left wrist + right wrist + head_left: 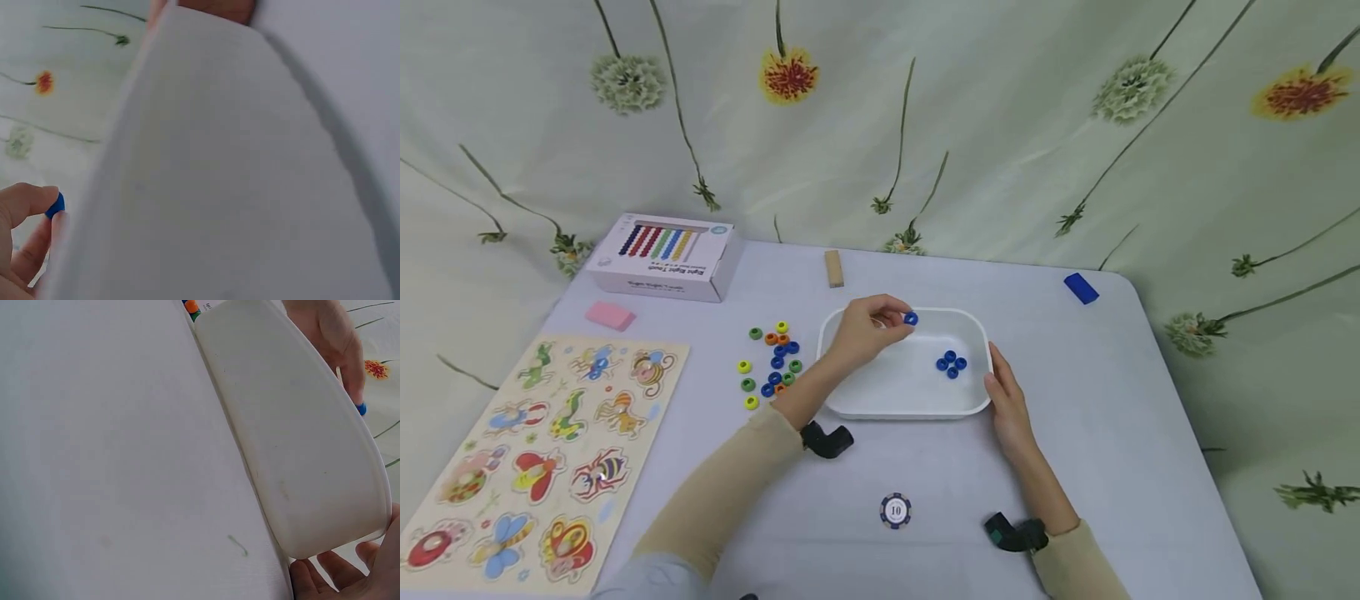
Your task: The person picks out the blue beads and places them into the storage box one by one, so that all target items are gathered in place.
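Observation:
My left hand reaches over the white tray and pinches a blue bead between thumb and fingertips, above the tray's far rim. That bead is partly covered by the fingertips in the left wrist view. Inside the tray, several blue beads lie in a small cluster toward the right. My right hand rests against the tray's right end, its fingertips touching the outer wall. In the right wrist view, the spread fingers lie along that wall. Several yellow, green, orange and blue beads are scattered left of the tray.
A puzzle board with insect pictures lies at the left. Behind it are a pink block and a white box. A wooden block and a blue block lie farther back. A poker chip lies in front.

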{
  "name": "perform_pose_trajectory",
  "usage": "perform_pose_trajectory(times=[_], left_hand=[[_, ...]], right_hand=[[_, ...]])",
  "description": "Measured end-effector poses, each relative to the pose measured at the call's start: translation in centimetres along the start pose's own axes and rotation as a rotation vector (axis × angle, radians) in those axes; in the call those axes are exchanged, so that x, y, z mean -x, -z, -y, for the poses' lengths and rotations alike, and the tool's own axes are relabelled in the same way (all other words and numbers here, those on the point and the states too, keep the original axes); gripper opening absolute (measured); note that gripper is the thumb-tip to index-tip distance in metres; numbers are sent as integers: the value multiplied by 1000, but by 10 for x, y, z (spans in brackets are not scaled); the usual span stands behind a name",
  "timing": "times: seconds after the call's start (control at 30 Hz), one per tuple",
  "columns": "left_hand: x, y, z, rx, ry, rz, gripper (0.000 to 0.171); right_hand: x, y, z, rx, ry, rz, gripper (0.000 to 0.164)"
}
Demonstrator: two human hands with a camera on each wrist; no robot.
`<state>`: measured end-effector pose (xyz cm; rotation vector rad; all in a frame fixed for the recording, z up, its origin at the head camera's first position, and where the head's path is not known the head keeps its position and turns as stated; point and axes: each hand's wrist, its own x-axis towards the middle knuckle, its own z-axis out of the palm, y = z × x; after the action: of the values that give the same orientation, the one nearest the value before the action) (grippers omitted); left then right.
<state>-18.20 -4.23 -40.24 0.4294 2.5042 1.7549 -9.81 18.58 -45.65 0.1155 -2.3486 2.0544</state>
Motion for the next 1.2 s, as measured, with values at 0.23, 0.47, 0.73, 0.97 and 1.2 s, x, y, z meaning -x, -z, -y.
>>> perform_pose_trajectory(times=[0.23,0.47,0.73,0.97,1.2], left_hand=[[-25,-48,33,-103,117,129,21],[-23,-66,48,-335,105,224,18],[-14,-64,38,-480,89,298,35],[27,-30,1,-503,-127,133,45],[83,45,4,-278,-302,-290,31]], right_hand=[[0,-3,2,24,-19,-16,45],[2,-1,0,22,-17,-8,45],[4,-3,2,17,-15,-1,45],[4,-5,1,25,-9,-8,45],[3,-3,1,32,-16,-5,45]])
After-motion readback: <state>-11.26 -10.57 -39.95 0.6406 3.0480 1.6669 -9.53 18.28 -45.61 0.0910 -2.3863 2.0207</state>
